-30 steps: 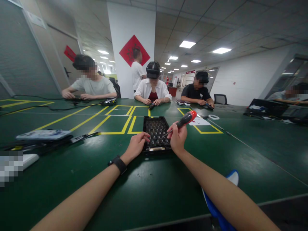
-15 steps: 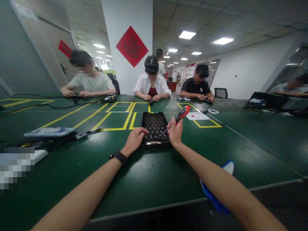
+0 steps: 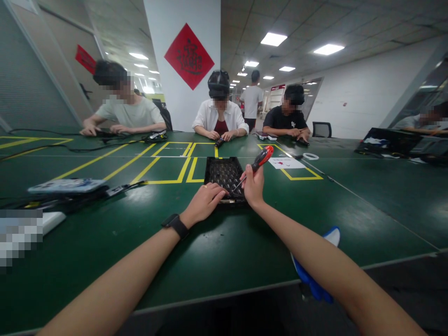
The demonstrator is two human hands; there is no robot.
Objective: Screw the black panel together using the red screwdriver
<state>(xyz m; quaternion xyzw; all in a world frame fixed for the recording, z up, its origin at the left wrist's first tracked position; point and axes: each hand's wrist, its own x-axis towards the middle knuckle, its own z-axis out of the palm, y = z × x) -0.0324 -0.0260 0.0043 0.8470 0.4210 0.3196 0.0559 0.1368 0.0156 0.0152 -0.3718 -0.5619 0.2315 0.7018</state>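
A black rectangular plastic casing [image 3: 224,169] with a patterned, recessed inside lies on the green table in front of me. My right hand [image 3: 253,186] is closed around a screwdriver [image 3: 263,157] with a red and dark grey handle. The screwdriver is tilted, handle up and to the right, its thin shaft pointing down into the near part of the casing. My left hand [image 3: 206,201] lies over the casing's near left corner. Its fingers stretch towards the screwdriver's tip; what they touch inside is too small to make out.
A blue and white glove [image 3: 315,275] lies at the table's front edge, under my right forearm. On the left are a light blue flat item [image 3: 68,185] and black cables [image 3: 66,200]. A paper sheet [image 3: 286,163] and white ring [image 3: 311,157] lie beyond. Several people sit opposite.
My left hand has moved right and inward, from the casing's left edge over its near left corner. My right hand keeps the screwdriver in the casing. The view has shifted slightly.
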